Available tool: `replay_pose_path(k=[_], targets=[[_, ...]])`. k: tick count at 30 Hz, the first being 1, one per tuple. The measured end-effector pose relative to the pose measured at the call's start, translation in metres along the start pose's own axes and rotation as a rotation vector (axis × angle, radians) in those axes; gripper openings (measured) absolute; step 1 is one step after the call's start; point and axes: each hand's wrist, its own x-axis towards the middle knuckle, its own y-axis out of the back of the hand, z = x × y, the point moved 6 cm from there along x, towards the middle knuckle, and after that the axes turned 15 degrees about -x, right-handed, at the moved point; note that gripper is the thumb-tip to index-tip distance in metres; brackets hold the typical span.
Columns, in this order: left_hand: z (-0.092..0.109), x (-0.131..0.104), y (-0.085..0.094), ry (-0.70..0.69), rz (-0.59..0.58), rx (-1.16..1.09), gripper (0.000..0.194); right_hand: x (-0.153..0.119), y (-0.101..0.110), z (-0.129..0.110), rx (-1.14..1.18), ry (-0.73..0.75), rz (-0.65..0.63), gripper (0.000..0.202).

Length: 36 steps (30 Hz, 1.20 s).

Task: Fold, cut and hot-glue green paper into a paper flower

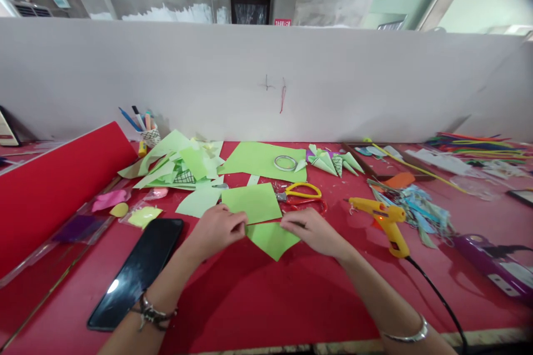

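Both hands are on the same bit of paper here: left hand (pixel 219 227) has thumb and fingers closed at the left corner of a green pointed piece (pixel 272 239), and the right hand (pixel 312 230) is pinching its right corner. So the piece sits between the two hands, low over the red tabletop (pixel 250 310), with its tip aimed back at the person. Can't really make out the fingertips on the left, they're curled under. Right behind it is a green rectangle of paper (pixel 252 203), and the left hand overlaps its near corner. Scissors (pixel 303 190) with one yellow and one red handle lie just past the right hand. Further back there's a big green sheet (pixel 250 152) with a tape roll (pixel 285 163) on it, and some folded paper cones (pixel 333 162) by its right edge. Messy heap of green scraps (pixel 183 161) off to the left, black phone (pixel 137 272) by the left forearm, pen cup (pixel 150 136) up against the white partition (pixel 208 72). Over on the right, a yellow glue gun (pixel 383 219) lies with its small orange light glowing and its cord running toward the table's near edge.
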Motion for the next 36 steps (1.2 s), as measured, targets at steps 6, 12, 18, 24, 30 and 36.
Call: replay_pose_path(k=[6,12,18,24,30,36], targets=[[-0.024,-0.007,0.005,0.386,0.109,-0.459,0.020,-0.005,0.010,0.027,0.229,-0.240,0.194,0.032],[0.005,-0.005,-0.032,0.398,-0.054,-1.369,0.062,-0.001,-0.034,0.016,0.612,-0.264,-0.035,0.033],[0.010,-0.006,-0.046,0.441,-0.081,-1.619,0.065,-0.003,-0.053,0.001,0.750,-0.242,-0.186,0.032],[-0.010,-0.010,-0.051,0.638,0.152,-1.471,0.060,-0.006,-0.029,-0.015,0.375,-0.016,-0.041,0.050],[-0.002,-0.007,-0.045,0.665,0.151,-1.324,0.052,-0.006,-0.032,-0.012,0.147,-0.037,-0.005,0.039],[0.012,0.000,-0.050,0.444,-0.058,-1.394,0.040,-0.002,-0.034,-0.004,0.299,-0.021,0.175,0.026]])
